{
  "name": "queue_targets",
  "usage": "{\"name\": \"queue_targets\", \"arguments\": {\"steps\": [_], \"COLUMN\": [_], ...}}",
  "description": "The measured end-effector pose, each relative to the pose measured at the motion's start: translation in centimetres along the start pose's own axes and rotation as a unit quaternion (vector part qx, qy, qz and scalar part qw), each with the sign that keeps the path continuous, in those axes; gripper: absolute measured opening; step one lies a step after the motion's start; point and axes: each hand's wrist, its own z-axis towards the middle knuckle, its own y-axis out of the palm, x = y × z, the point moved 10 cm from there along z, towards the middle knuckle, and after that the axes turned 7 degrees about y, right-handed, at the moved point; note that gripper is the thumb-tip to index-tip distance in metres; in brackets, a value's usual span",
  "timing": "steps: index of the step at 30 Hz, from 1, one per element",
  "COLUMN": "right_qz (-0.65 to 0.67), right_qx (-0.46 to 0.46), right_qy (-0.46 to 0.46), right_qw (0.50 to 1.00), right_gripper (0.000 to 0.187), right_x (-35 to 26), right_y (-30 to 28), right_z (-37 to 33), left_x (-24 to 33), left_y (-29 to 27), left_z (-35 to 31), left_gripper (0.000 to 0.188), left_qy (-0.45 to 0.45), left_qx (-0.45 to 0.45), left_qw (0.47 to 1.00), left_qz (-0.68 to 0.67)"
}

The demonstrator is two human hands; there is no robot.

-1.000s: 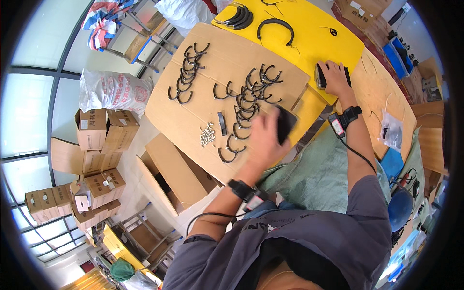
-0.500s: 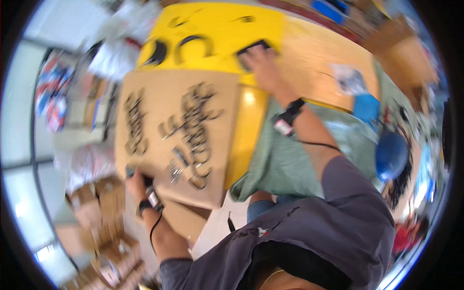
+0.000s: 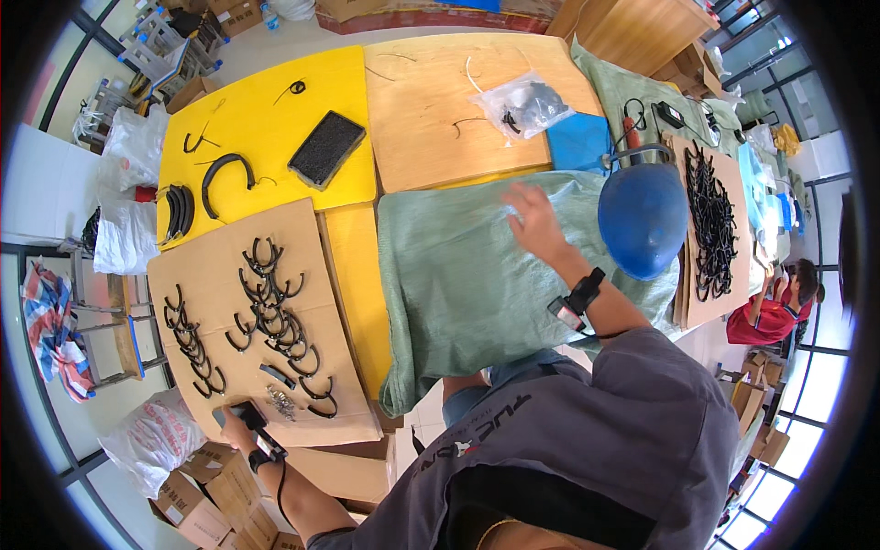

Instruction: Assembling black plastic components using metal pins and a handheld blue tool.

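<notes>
My right hand (image 3: 534, 220) is held over the green woven cloth (image 3: 449, 275) with its fingers apart and nothing in them. At the lower left corner of a cardboard sheet (image 3: 229, 266), my left hand (image 3: 236, 431) is closed around something greyish that I cannot make out. Curved black pieces (image 3: 289, 335) lie in two rows on that sheet. Near its front edge are a short dark strip (image 3: 278, 376) and a small heap of metal bits (image 3: 280, 401). A black rectangular block (image 3: 326, 149) rests on the yellow board (image 3: 266, 92) beyond.
A blue helmet-shaped shell (image 3: 643, 220) stands on the cloth's right side. Behind it are a blue sheet (image 3: 579, 140) and a clear plastic bag (image 3: 527, 105). Black straps (image 3: 710, 229) lie heaped at right. Cardboard boxes (image 3: 211, 495) stand at lower left.
My right hand has left the black block and come back over the green cloth. My left hand stays by the cardboard's corner. The view has turned and is sharper.
</notes>
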Motion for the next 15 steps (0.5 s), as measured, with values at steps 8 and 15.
{"name": "queue_targets", "arguments": {"steps": [8, 15], "right_qz": [0.612, 0.602], "right_qx": [0.089, 0.126], "right_qy": [0.436, 0.598], "right_qw": [0.654, 0.514], "right_gripper": [0.018, 0.017], "right_x": [17.4, 17.0], "right_y": [6.4, 7.9], "right_z": [4.6, 5.4], "left_x": [-1.0, -1.1], "left_y": [0.1, 0.3], "left_z": [-2.6, -5.7], "left_gripper": [0.074, 0.07], "left_qy": [-0.017, 0.049], "left_qx": [0.064, 0.124], "left_qw": [0.987, 0.984], "left_qz": [-0.147, -0.119]}}
